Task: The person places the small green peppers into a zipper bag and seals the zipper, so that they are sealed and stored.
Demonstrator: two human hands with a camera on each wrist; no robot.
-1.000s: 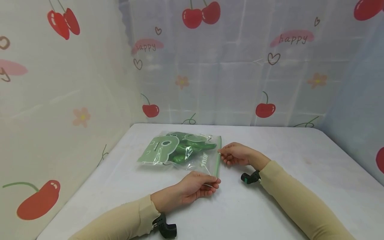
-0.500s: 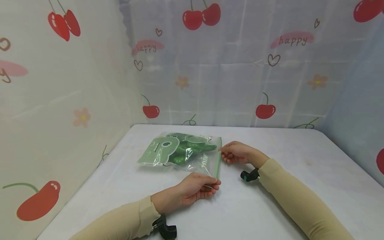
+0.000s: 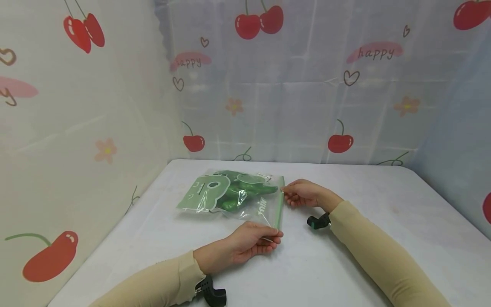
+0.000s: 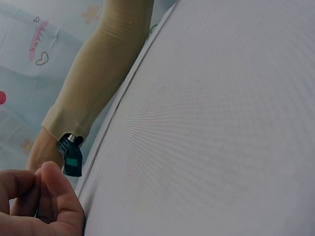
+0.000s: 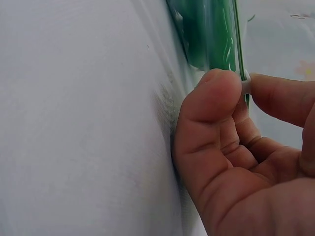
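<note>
A clear zip bag (image 3: 205,194) with a green cartoon print lies on the white table, its green zip edge (image 3: 279,209) facing right. Shiny green contents (image 3: 245,192), shaped like peppers, show through the plastic. At the near corner of that edge, my left hand (image 3: 251,242) pinches the bag between thumb and fingers. Higher along the zip, my right hand (image 3: 307,194) grips a small white slider (image 5: 246,87) between thumb and index finger. In the left wrist view, the left fingers (image 4: 59,191) are pressed together and hide the bag corner.
The white table (image 3: 345,256) ends at a back edge against a cherry-print curtain (image 3: 299,98). More of the curtain hangs on both sides. A black wrist camera (image 3: 212,292) is strapped to the left wrist, and another black camera (image 3: 318,222) to the right.
My right hand has slid a short way along the zip edge, away from the left hand, with the slider. The left hand and the bag have stayed in place.
</note>
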